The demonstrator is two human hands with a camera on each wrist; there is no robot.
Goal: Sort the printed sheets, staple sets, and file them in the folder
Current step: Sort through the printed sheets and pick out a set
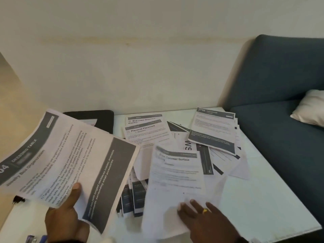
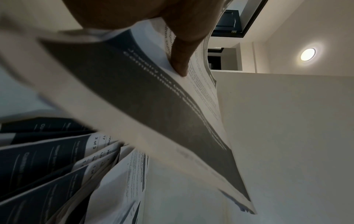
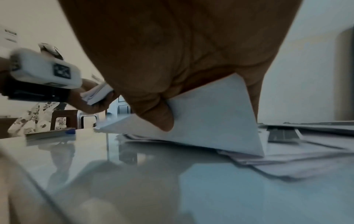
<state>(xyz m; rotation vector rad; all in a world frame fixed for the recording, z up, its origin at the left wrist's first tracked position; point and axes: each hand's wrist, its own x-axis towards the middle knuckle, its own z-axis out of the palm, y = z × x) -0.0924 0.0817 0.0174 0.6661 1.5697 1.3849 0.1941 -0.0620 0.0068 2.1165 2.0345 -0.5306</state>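
My left hand [image 1: 64, 209] holds a small stack of printed sheets [image 1: 66, 158] headed "Jewelry Box Organization" up over the table's left side. Its thumb [image 2: 182, 51] presses on the top sheet [image 2: 153, 98]. My right hand [image 1: 201, 214] pinches the near edge of a single sheet [image 1: 175, 179] headed "Counter Surface". That sheet [image 3: 212, 119] is lifted at an angle off the pile, with the thumb [image 3: 159, 115] under it. More printed sheets [image 1: 212, 130] lie scattered over the white table [image 1: 263, 199]. A black folder [image 1: 98, 120] lies at the back left, partly hidden by the held stack.
A silver and blue stapler [image 1: 35, 240] lies at the table's near left corner, also seen as the stapler [image 3: 51, 133] past my right hand. A blue sofa [image 1: 280, 102] with a pale pillow [image 1: 310, 107] borders the table's right side. A wall [image 1: 140, 67] stands behind.
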